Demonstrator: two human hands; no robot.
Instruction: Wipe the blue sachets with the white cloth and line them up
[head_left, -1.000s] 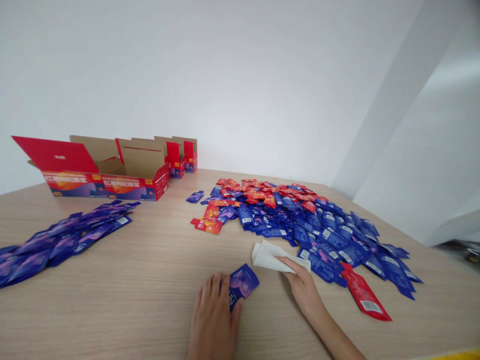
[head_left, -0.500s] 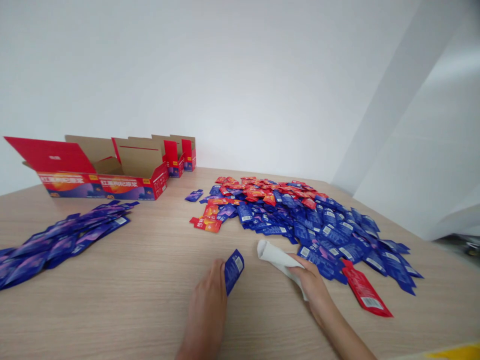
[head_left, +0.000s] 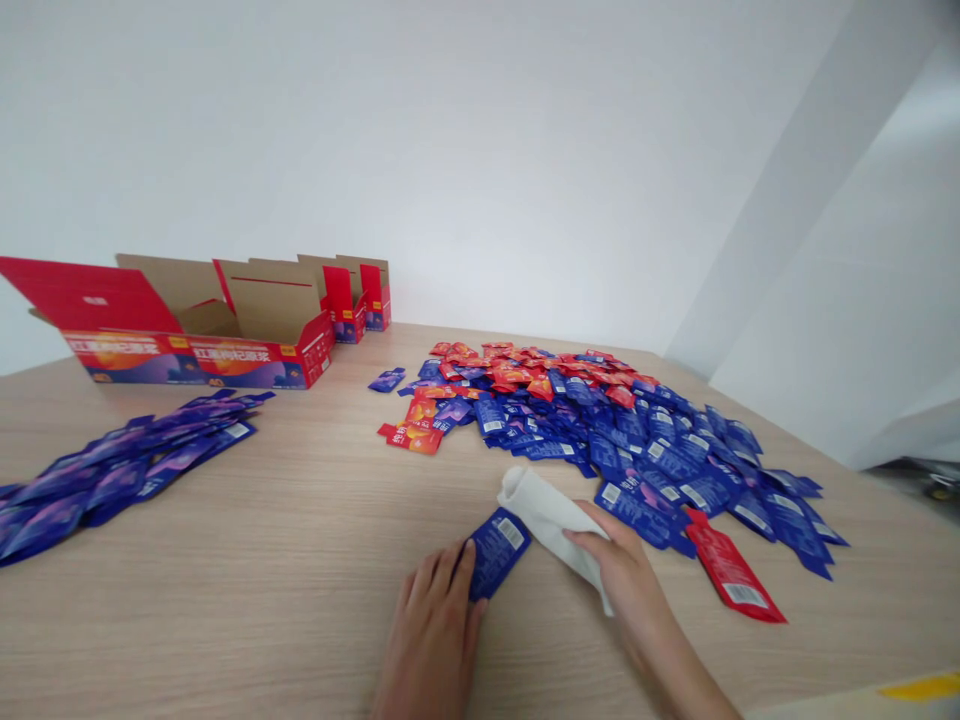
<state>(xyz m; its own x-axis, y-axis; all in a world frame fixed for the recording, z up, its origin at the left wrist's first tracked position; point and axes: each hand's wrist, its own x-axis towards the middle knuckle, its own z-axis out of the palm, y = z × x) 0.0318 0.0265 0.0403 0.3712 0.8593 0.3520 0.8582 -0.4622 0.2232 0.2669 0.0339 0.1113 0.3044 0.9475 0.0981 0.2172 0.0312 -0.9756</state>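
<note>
Blue sachet (head_left: 496,552) pinched at its lower end by the left hand (head_left: 431,635), thumb on one edge and fingers curled over the other, nothing spread. Its long axis runs on a slant, with the barcode end pointing up and to the right, away from the palm. That tip sits right next to a white cloth (head_left: 551,525), bunched up and gripped between thumb and fingers of the right hand (head_left: 626,565). Just ahead of the right hand there's a big heap of blue and red sachets (head_left: 592,430), and a lone red sachet (head_left: 731,570) lies off to its right. Well left of the left hand is a long spread of purple sachets (head_left: 127,465), and farther ahead, open red cardboard boxes (head_left: 195,345), all on a light wood table (head_left: 225,590).
</note>
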